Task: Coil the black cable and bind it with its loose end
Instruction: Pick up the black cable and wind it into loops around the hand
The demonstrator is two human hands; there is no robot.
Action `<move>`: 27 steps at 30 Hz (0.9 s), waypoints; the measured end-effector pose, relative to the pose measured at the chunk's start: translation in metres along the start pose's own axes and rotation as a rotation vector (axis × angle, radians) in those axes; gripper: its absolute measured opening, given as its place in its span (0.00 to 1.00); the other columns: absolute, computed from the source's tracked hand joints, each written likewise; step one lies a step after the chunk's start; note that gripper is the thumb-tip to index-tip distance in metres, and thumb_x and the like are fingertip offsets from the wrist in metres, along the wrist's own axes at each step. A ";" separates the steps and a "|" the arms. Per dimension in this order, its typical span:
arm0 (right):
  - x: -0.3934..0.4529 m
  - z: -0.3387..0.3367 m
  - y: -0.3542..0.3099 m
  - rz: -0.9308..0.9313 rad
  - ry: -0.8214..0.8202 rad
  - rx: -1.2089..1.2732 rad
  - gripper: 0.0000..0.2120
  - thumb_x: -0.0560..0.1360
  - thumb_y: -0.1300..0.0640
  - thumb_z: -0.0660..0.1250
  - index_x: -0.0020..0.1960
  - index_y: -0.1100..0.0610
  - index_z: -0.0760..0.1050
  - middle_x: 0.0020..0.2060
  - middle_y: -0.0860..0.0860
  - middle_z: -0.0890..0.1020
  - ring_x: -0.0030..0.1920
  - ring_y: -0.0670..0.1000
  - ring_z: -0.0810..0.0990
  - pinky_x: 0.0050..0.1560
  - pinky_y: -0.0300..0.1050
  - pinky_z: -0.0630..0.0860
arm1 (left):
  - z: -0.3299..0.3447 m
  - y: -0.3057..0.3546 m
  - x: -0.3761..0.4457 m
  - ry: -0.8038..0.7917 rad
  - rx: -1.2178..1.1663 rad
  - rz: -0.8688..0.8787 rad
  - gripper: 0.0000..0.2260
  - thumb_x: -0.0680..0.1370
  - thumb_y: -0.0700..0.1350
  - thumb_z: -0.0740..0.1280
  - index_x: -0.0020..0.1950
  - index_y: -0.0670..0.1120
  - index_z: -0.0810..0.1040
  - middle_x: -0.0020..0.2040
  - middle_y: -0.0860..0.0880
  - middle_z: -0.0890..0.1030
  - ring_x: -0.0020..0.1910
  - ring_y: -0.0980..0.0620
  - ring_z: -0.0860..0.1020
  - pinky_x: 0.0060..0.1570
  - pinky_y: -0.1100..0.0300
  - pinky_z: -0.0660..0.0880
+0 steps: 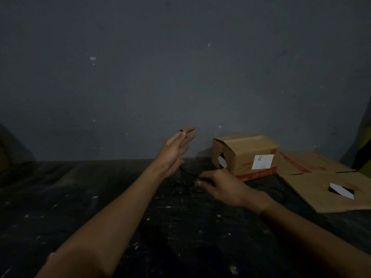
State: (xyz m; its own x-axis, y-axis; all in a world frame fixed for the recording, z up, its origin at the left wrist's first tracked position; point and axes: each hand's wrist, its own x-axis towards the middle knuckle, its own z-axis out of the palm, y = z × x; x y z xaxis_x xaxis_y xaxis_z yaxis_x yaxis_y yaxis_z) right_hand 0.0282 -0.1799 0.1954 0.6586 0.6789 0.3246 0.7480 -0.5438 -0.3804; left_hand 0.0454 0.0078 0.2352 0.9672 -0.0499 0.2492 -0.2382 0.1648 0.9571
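Two hands work the black cable (187,171) above the dark bench (100,197). Left hand (174,151) is raised, fingers spread, the plug end at its fingertips; the cable slants down-right into the right hand (218,187), which pinches it beside faint loops on the bench.

Both hands (174,151) on black cable (187,171)

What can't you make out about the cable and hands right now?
Head view only:
- black cable: dark against the dim table; coil count and full run unreadable.
- loose end: possibly at the left hand fingertips, too small to tell.
- right hand: its back hides the grip.
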 end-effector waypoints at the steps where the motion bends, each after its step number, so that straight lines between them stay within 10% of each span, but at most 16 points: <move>1: 0.000 -0.008 -0.004 -0.006 0.016 -0.022 0.12 0.79 0.47 0.61 0.54 0.50 0.79 0.43 0.45 0.83 0.40 0.42 0.79 0.42 0.46 0.77 | -0.003 -0.006 -0.001 -0.007 0.017 -0.018 0.13 0.82 0.56 0.56 0.56 0.64 0.81 0.70 0.53 0.73 0.75 0.43 0.59 0.70 0.31 0.44; 12: 0.017 -0.093 -0.028 -0.043 0.211 -0.285 0.08 0.75 0.50 0.68 0.49 0.54 0.80 0.46 0.51 0.80 0.45 0.51 0.77 0.44 0.49 0.75 | 0.006 -0.030 -0.018 -0.213 -0.099 -0.135 0.14 0.82 0.43 0.58 0.63 0.44 0.78 0.65 0.44 0.78 0.64 0.49 0.76 0.61 0.60 0.74; 27: 0.024 -0.115 -0.001 0.017 0.351 -0.215 0.07 0.76 0.48 0.66 0.45 0.51 0.78 0.38 0.52 0.79 0.36 0.52 0.76 0.35 0.46 0.70 | 0.021 -0.001 -0.037 -0.731 -0.182 -0.354 0.20 0.79 0.55 0.60 0.72 0.58 0.68 0.72 0.42 0.70 0.71 0.38 0.68 0.54 0.48 0.72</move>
State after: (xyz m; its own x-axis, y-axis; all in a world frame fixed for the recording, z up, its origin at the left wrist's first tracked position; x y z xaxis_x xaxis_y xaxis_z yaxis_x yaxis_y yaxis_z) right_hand 0.0526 -0.2196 0.3034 0.6310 0.4795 0.6099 0.7125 -0.6692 -0.2111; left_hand 0.0078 -0.0117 0.2277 0.6654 -0.7458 0.0306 0.1483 0.1722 0.9738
